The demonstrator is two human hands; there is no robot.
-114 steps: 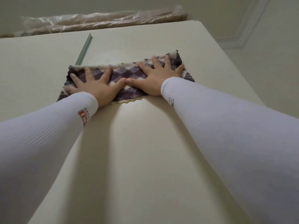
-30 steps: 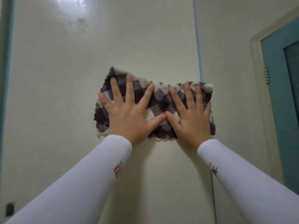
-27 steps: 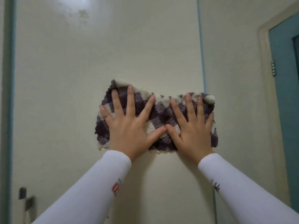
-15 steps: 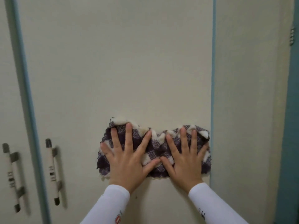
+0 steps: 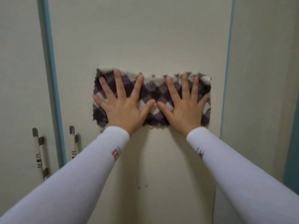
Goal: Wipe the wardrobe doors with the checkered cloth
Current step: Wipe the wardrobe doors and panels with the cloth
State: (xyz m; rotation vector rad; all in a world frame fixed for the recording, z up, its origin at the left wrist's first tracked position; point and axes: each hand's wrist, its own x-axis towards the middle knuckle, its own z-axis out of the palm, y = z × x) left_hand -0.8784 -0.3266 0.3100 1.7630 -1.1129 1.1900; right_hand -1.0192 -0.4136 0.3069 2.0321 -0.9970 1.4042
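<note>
A purple-and-white checkered cloth, folded into a wide band, lies flat against the cream wardrobe door at about mid-height. My left hand presses on the cloth's left half with fingers spread. Over the right half, my right hand presses the same way. The two thumbs nearly meet at the cloth's middle. Both palms pin the cloth to the door, and both arms wear white sleeves.
A second wardrobe door stands to the left beyond a blue edge strip. Two bar handles flank that strip at lower left. Another blue strip bounds the door on the right, then a cream side panel and a teal frame.
Both hands have slid the cloth down the door from its top to about handle height, and my view has dropped with them. The hands' hold on the cloth is unchanged.
</note>
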